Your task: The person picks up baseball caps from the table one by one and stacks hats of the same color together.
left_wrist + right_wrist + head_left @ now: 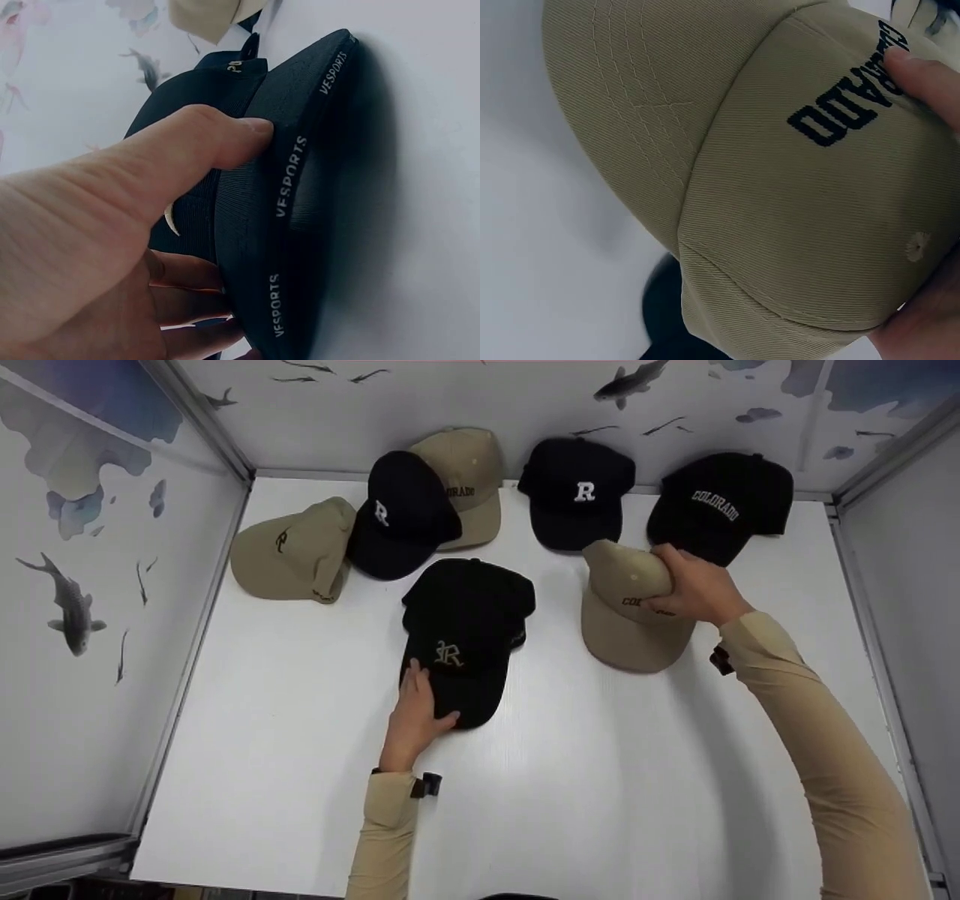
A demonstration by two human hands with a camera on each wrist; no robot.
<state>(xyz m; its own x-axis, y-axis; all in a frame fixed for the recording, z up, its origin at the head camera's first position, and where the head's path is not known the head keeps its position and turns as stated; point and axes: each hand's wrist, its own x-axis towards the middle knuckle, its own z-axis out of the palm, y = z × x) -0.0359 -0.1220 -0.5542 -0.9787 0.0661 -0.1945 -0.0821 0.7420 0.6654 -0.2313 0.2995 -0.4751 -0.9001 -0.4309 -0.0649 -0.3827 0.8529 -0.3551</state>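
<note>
My left hand [415,718] holds the brim of a black baseball cap [471,604] with a gothic R, in the middle of the white table. In the left wrist view the thumb lies across the top of the brim [289,150], and the other fingers are at its side. White VESPORTS lettering runs along the brim's edge. My right hand [699,589] grips the crown of a tan COLORADO cap [634,637], its thumb pressed on the front lettering. The tan crown [780,202] is creased under that hand, brim toward me.
Along the back stand a tan R cap [289,551], a navy R cap [405,517] overlapping a tan COLORADO cap [476,465], another navy R cap [577,495] and a black COLORADO cap [724,502]. Printed panels [82,622] wall the white table [285,735].
</note>
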